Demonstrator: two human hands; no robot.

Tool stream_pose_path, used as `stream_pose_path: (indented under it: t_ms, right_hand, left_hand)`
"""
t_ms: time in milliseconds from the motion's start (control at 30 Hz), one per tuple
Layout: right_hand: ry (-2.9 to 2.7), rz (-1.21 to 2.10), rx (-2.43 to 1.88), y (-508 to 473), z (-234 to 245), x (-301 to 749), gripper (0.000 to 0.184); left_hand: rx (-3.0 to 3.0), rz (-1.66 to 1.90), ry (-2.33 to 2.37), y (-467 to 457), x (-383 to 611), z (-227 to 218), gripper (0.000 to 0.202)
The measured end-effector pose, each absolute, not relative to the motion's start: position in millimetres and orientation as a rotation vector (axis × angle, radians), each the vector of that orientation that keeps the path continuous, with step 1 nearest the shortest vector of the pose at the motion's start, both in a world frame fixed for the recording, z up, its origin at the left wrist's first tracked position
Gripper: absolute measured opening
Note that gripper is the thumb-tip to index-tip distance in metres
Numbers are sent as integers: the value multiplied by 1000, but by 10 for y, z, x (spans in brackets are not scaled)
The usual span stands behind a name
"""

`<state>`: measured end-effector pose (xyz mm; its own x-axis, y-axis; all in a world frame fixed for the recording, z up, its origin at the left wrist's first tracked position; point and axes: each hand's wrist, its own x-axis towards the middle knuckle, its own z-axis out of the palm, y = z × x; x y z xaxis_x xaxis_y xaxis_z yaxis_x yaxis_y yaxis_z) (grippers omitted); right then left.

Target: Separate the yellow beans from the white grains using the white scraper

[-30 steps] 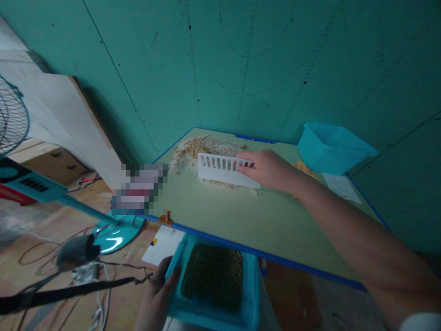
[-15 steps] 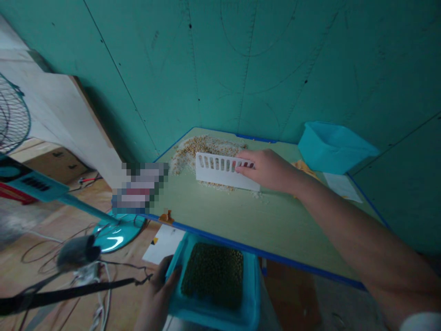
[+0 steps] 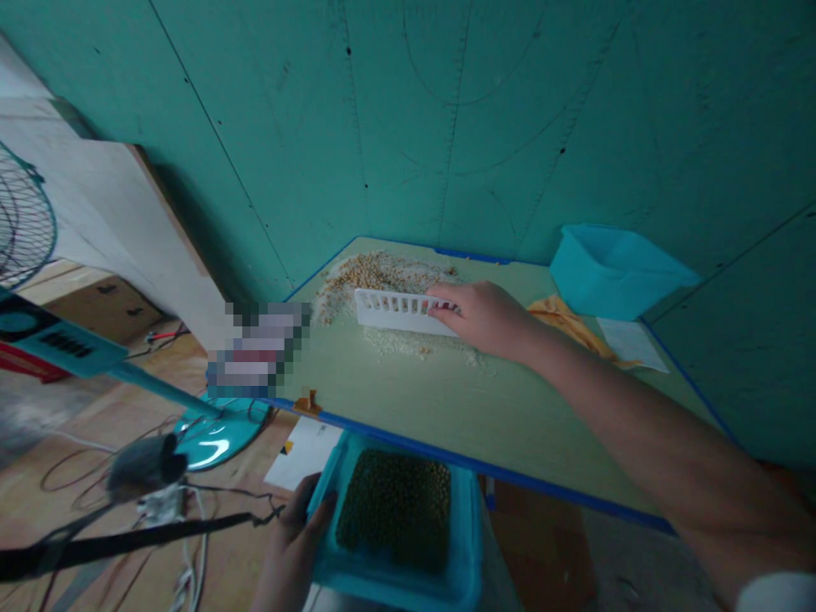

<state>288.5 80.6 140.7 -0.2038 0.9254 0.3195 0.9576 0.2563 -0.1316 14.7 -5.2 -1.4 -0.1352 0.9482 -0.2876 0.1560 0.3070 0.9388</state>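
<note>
My right hand [image 3: 484,316] is closed on the right end of a white slotted plastic divider [image 3: 401,316], held on edge over the table. Behind it spreads a pile of yellowish beans mixed with white grains [image 3: 376,270]. A thin scatter of white grains with a few beans [image 3: 408,346] lies on the near side of the divider. My left hand [image 3: 299,527] grips the left rim of a blue plastic bin [image 3: 468,544], which sits below the table's front edge. Dark green beans [image 3: 395,510] fill much of that bin, with some lighter ones at its right side.
The pale green table [image 3: 433,395] has blue edging and meets a green wall [image 3: 510,119]. At its right stand a second blue bin [image 3: 615,272] and an orange-brown cloth [image 3: 567,327]. A blurred-out item [image 3: 261,348] lies at the left edge, near a fan [image 3: 57,331] and floor cables.
My right hand has moved the divider slightly left, and its lower edge now sits farther back, leaving more white grains showing in front. My left hand and the bin stay in place.
</note>
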Motion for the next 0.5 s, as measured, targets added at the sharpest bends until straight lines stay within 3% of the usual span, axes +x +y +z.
stream_pose_path:
  t_ms: [500]
  right_hand:
    - [-2203,-96,-1642,794,1444,2947,24]
  left_hand:
    - [1067,952,1551,-53,158,-11,20]
